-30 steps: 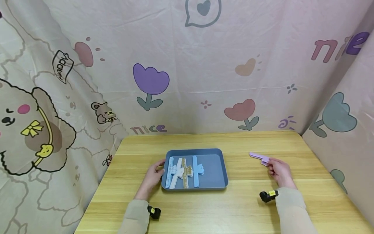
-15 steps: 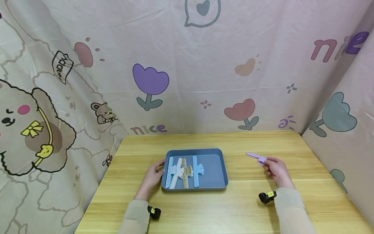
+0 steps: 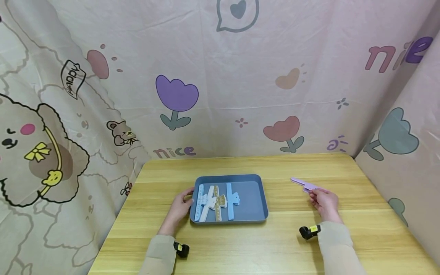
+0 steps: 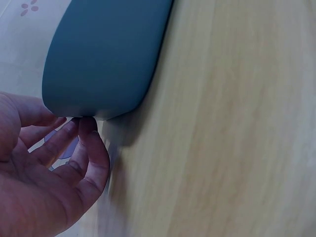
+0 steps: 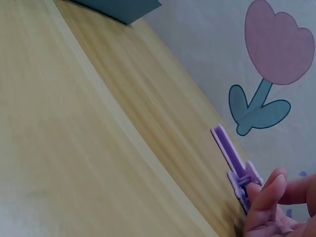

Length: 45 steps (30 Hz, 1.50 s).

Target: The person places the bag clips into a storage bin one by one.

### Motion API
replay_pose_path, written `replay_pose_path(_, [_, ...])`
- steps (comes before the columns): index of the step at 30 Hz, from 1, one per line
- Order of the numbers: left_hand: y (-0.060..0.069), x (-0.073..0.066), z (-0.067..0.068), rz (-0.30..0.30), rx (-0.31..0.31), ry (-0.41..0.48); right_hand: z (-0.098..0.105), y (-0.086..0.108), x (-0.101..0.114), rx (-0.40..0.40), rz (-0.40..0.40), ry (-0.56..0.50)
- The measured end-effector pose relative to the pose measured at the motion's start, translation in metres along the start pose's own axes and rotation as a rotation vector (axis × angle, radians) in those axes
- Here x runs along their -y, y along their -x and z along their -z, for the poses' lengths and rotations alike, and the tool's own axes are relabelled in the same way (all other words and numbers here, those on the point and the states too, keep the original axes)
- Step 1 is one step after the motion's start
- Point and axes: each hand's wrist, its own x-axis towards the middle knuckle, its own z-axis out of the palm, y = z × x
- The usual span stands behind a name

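Observation:
A blue-grey tray (image 3: 249, 217) stands on the wooden table, also seen as a dark teal wall in the left wrist view. My left hand (image 3: 181, 206) holds its left end, fingertips against the outer wall and thumb at the rim. Several long paper clips lie side by side inside: a pale blue clip (image 3: 198, 208), a white clip (image 3: 207, 209), a gold clip (image 3: 218, 210) and a sky-blue clip (image 3: 230, 206). To the right of the tray, my right hand (image 3: 324, 202) pinches a purple clip (image 3: 306, 186) by its clamp end. The long bar points away to the left.
The wooden table (image 3: 285, 244) ends at a patterned cloth (image 3: 223, 130) behind it, which also hangs at both sides. A small black wrist camera (image 3: 311, 231) sits on the right cuff and another wrist camera (image 3: 182, 250) on the left one.
My right hand and forearm have shifted slightly left with the purple clip in the fingers. The left hand, the tray and the clips inside it stay in place.

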Motion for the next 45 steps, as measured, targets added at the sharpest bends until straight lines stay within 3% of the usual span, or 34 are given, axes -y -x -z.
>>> replay_pose_path(6, [0.0002, -0.0005, -0.0008, 0.001, -0.001, -0.001, -0.0001, -0.0026, 0.001, -0.034, -0.021, -0.068])
replay_pose_path(18, [-0.0013, -0.0009, -0.0008, 0.001, -0.002, 0.0, 0.0045, -0.0085, 0.0009, -0.016, -0.015, 0.013])
replay_pose_path(32, [-0.0012, 0.001, -0.0009, 0.005, 0.002, 0.002, 0.0019, -0.0042, 0.0013, -0.019, -0.028, -0.024])
replay_pose_path(39, [-0.0005, -0.0004, 0.0004, -0.001, -0.005, -0.011, -0.0002, -0.0045, 0.0004, 0.018, -0.036, -0.058])
replay_pose_path(45, [0.0006, 0.0007, 0.0012, -0.018, -0.005, -0.014, -0.0024, -0.0049, -0.0004, -0.005, -0.032, -0.058])
